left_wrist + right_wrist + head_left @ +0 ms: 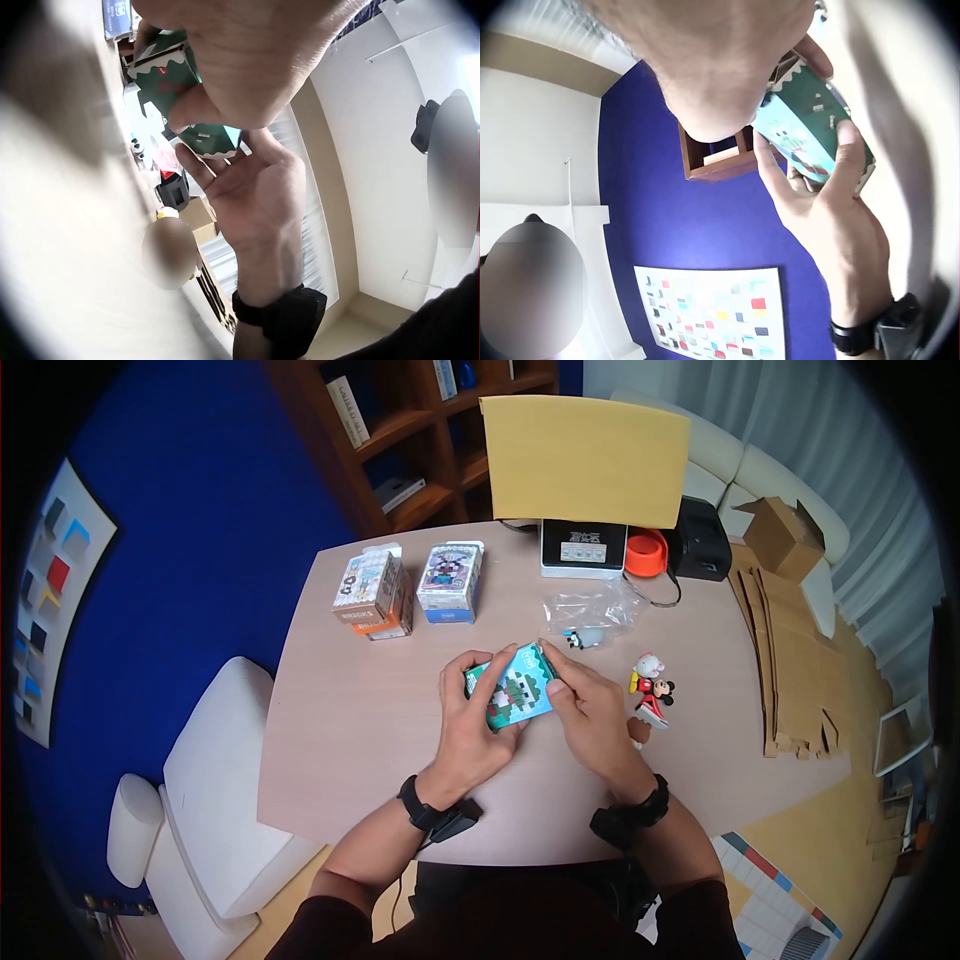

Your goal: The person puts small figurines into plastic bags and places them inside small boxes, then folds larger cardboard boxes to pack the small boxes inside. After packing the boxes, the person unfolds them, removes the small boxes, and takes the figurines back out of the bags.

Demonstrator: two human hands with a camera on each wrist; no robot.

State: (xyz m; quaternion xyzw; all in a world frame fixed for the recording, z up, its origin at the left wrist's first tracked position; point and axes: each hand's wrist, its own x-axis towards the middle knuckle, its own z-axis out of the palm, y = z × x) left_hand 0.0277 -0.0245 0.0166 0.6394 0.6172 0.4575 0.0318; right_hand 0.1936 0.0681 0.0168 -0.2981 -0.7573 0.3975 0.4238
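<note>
Boxes (372, 592) stood on the table (330, 760) at the far left, with another box (450, 582) just to their right. Right of centre at the far edge, a panel (585, 460) stood above a device (583, 550); a round object (646, 552) and a machine (703, 540) followed rightward. A bag (600, 605) lay before the device, a small figure (583, 639) at its near edge. Figurines (652, 690) lay nearer, to the right. Flattened cardboard (790, 650) lined the table's right edge. Behind the table was a bookshelf (430, 430); to its left, a seat (220, 790)
</note>
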